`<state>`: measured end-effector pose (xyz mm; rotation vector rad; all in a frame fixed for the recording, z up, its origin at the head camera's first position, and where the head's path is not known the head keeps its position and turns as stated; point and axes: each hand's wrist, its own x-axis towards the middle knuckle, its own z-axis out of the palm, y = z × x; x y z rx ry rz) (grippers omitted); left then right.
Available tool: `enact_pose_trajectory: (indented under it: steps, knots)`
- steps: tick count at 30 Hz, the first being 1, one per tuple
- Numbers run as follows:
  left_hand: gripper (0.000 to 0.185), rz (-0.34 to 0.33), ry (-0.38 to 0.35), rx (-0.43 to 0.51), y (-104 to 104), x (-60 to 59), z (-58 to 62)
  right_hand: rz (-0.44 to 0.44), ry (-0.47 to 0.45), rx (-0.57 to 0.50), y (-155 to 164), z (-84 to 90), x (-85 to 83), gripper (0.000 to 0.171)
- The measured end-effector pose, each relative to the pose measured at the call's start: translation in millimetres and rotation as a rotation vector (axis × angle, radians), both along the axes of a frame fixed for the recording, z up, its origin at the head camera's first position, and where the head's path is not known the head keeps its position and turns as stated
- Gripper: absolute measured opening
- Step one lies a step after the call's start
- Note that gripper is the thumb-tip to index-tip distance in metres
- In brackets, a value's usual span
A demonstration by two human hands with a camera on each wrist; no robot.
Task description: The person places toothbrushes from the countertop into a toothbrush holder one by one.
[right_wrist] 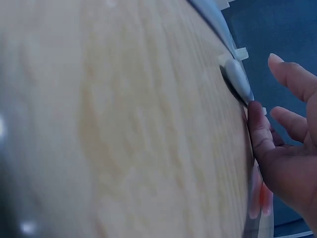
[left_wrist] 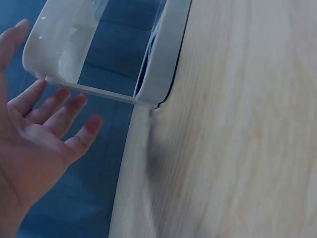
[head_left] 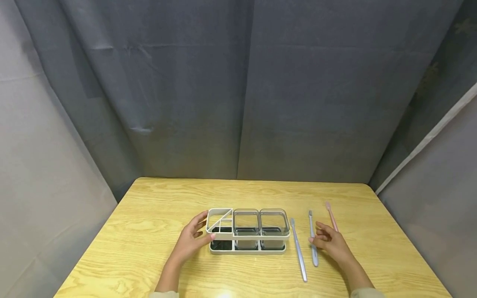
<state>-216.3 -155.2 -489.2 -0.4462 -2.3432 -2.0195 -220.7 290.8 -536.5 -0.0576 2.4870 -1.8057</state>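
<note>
A white holder (head_left: 220,248) with a divided left section and two clear cups (head_left: 261,223) stands near the middle of the wooden table (head_left: 149,231). My left hand (head_left: 203,227) lies against the holder's left end with fingers straight and the thumb on its front rail; the left wrist view shows the open palm (left_wrist: 49,114) beside the white end wall (left_wrist: 163,59). Three toothbrushes lie to the right: a long grey-blue one (head_left: 299,252), a shorter grey one (head_left: 312,238) and a pink one (head_left: 330,215). My right hand (head_left: 316,234) hovers over them, fingers relaxed, thumb by the shorter grey brush (right_wrist: 237,77).
Grey curtains (head_left: 238,103) close in the table at the back and on both sides. Bare wood stretches left of the holder and along the far edge (head_left: 253,181). My right palm hides the lower part of the pink toothbrush.
</note>
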Motion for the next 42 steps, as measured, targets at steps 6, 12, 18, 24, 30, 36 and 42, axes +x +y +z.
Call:
enact_pose_trajectory:
  steps: [6,12,18,24,30,36,42]
  knots:
    - [0.066,-0.035,0.015,0.008,3.9,6.9,15.1,0.004,-0.034,0.030,3.2,1.2,-3.2,0.074]
    - [0.059,-0.041,0.054,0.025,5.4,7.2,14.4,-0.014,-0.033,0.138,3.4,-0.8,-8.7,0.073]
    - [0.061,-0.038,0.037,0.042,6.7,6.9,13.9,-0.023,-0.045,0.141,1.6,0.6,-10.5,0.072]
    - [0.061,-0.024,0.034,0.038,6.3,6.6,12.0,-0.029,-0.052,0.113,0.2,-0.6,-13.0,0.070]
    - [0.060,-0.023,0.051,0.045,5.5,8.6,10.3,-0.057,-0.028,0.169,-3.8,-1.6,-14.2,0.069]
    - [0.059,-0.009,0.033,0.049,6.3,8.8,10.5,-0.057,-0.012,0.260,-7.4,2.3,-13.0,0.066]
    - [0.058,-0.008,0.035,0.072,5.1,0.4,-4.0,-0.100,-0.021,0.322,-10.8,5.2,-13.4,0.063]
